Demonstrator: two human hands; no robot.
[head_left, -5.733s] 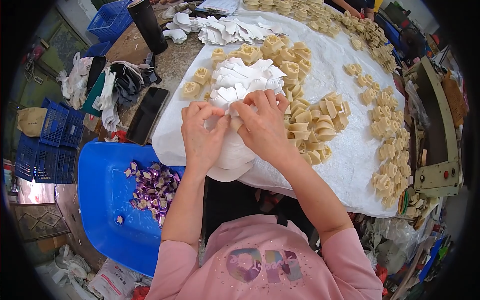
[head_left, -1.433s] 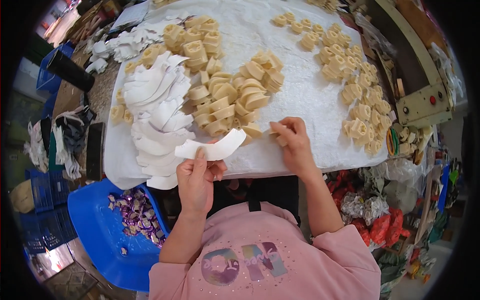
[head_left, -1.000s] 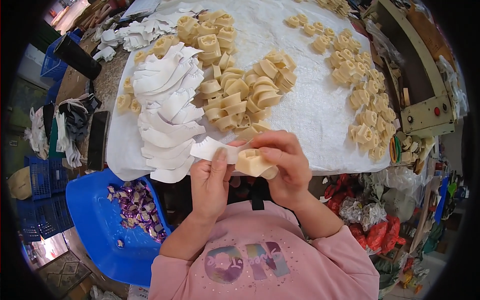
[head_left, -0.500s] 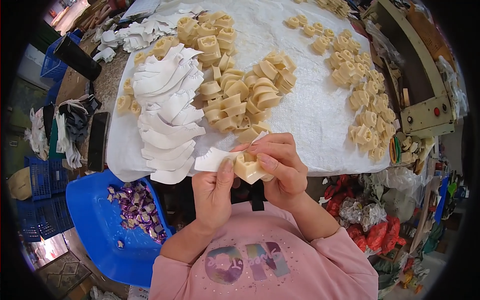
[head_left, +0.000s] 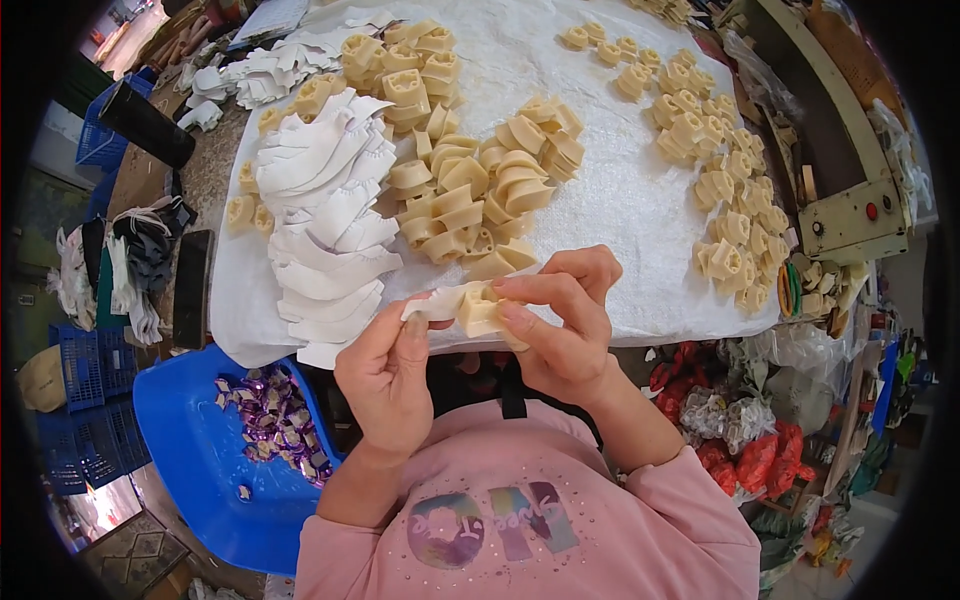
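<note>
Honestly, the left hand [head_left: 388,368] has the white strip [head_left: 438,304] pinched and the right hand [head_left: 566,330] is closed round the cream block [head_left: 480,315], by the white-covered table's [head_left: 630,215] near edge. Reckon an uneven tug could skew or crease the strip, and slack right fingers might drop the block.

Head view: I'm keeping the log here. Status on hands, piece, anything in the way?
Left hand pinching white strip. Right hand gripping cream block, strip against it. Cream pile on white sheet just beyond.
</note>
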